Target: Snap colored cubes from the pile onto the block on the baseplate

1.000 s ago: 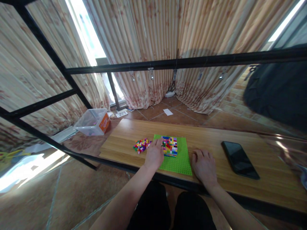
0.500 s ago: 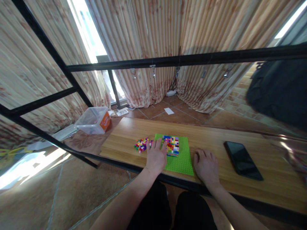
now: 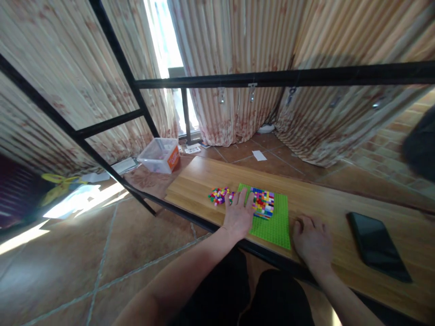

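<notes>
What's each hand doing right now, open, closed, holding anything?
Left hand: open, flat on the green baseplate edge beside the brick block, holding nothing.
Right hand: open, resting on the wooden table, holding nothing.

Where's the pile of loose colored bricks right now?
The loose bricks lie on the wooden table, just left of the green baseplate, beyond the left hand.

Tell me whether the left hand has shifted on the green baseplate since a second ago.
Barely. The left hand lies flat over the green baseplate's left edge beside the loose bricks, as before; the camera turned instead.
</notes>
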### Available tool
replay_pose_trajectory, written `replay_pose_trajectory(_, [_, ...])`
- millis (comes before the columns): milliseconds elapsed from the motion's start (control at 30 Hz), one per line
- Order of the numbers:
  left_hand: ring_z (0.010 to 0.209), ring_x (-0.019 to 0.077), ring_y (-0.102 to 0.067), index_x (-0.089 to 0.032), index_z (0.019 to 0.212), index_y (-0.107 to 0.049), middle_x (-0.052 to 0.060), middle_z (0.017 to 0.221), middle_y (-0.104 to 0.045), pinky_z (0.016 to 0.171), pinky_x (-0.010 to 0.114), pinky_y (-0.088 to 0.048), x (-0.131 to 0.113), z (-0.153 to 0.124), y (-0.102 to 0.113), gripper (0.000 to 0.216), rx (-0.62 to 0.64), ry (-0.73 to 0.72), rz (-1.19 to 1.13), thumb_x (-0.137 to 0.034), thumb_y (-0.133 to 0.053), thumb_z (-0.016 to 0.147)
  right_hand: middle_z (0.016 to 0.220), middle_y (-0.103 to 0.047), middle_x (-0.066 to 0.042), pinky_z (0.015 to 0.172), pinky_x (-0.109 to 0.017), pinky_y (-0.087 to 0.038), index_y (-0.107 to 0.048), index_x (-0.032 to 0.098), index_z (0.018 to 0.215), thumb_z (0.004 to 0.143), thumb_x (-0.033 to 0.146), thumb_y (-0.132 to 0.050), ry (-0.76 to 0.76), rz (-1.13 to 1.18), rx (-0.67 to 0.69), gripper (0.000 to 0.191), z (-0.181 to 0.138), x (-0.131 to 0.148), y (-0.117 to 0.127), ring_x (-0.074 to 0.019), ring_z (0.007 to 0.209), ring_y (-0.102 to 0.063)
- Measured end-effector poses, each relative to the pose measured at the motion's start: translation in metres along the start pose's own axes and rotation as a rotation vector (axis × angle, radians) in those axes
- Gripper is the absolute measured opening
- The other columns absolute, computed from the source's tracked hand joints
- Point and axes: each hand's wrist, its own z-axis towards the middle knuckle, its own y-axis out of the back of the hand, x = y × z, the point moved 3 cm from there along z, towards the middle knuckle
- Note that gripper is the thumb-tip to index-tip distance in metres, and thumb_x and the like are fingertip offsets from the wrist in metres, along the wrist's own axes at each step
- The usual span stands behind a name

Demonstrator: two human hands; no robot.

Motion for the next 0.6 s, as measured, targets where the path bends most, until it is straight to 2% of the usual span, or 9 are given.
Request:
replay_pose_trajectory(67, [0.133, 0.0309, -0.045, -0.02, 0.141, -0.043, 0.014, 0.15, -0.045, 0.112, 0.057, -0.031, 0.013, -0.011, 0.004, 0.048, -0.057, 0.106, -0.056, -0.031, -0.048, 0.095, 0.103, -0.066, -0.016, 0.077, -0.038, -0.036, -0.066, 0.013, 0.104, 0.092, 0.028, -0.043, 0.009, -0.001, -0.011, 0.03, 0.0, -0.003, -0.003, -0.0289, 0.093, -0.054])
replay_pose_trajectory(167, [0.125, 0.0291, -0.051, -0.015, 0.133, -0.049, 0.016, 0.136, -0.055, 0.104, 0.047, -0.039, 0.046, -0.03, 0.008, 0.044, -0.132, 0.358, -0.112, -0.024, -0.054, 0.09, 0.102, -0.066, -0.016, 0.077, -0.039, -0.036, -0.066, 0.012, 0.106, 0.092, 0.028, -0.042, 0.013, -0.003, -0.002, 0.032, -0.001, -0.006, -0.007, -0.0298, 0.095, -0.056])
replay_pose_trajectory(267, [0.107, 0.0285, -0.06, -0.013, 0.116, -0.058, 0.013, 0.11, -0.067, 0.093, 0.043, -0.043, 0.078, -0.042, 0.006, 0.03, -0.077, 0.565, -0.096, -0.026, -0.058, 0.089, 0.103, -0.066, -0.017, 0.076, -0.039, -0.037, -0.067, 0.012, 0.105, 0.093, 0.029, -0.043, 0.004, -0.006, 0.013, 0.032, -0.001, -0.006, -0.008, -0.0303, 0.095, -0.056])
replay_pose_trajectory(333, [0.104, 0.0288, -0.06, -0.015, 0.106, -0.062, 0.011, 0.103, -0.068, 0.092, 0.042, -0.042, 0.088, -0.042, 0.005, 0.023, -0.039, 0.573, -0.071, -0.029, -0.059, 0.088, 0.104, -0.066, -0.017, 0.076, -0.039, -0.037, -0.067, 0.013, 0.105, 0.092, 0.029, -0.043, -0.01, -0.008, 0.011, 0.031, -0.001, -0.006, -0.007, -0.0299, 0.095, -0.056])
replay_pose_trajectory(433, [0.104, 0.029, -0.06, -0.018, 0.096, -0.065, 0.01, 0.099, -0.068, 0.089, 0.042, -0.04, 0.09, -0.037, 0.002, 0.016, -0.016, 0.538, -0.032, -0.03, -0.057, 0.089, 0.102, -0.066, -0.016, 0.076, -0.038, -0.037, -0.067, 0.013, 0.105, 0.092, 0.029, -0.043, -0.016, -0.01, 0.022, 0.031, 0.0, -0.004, -0.004, -0.029, 0.094, -0.056])
replay_pose_trajectory(600, [0.102, 0.0281, -0.061, -0.019, 0.091, -0.067, 0.01, 0.099, -0.069, 0.089, 0.042, -0.039, 0.089, -0.034, 0.001, 0.018, -0.011, 0.528, -0.002, -0.026, -0.05, 0.093, 0.102, -0.066, -0.015, 0.078, -0.038, -0.037, -0.066, 0.013, 0.103, 0.093, 0.028, -0.042, -0.01, -0.011, 0.024, 0.031, 0.002, -0.001, -0.001, -0.0281, 0.093, -0.055])
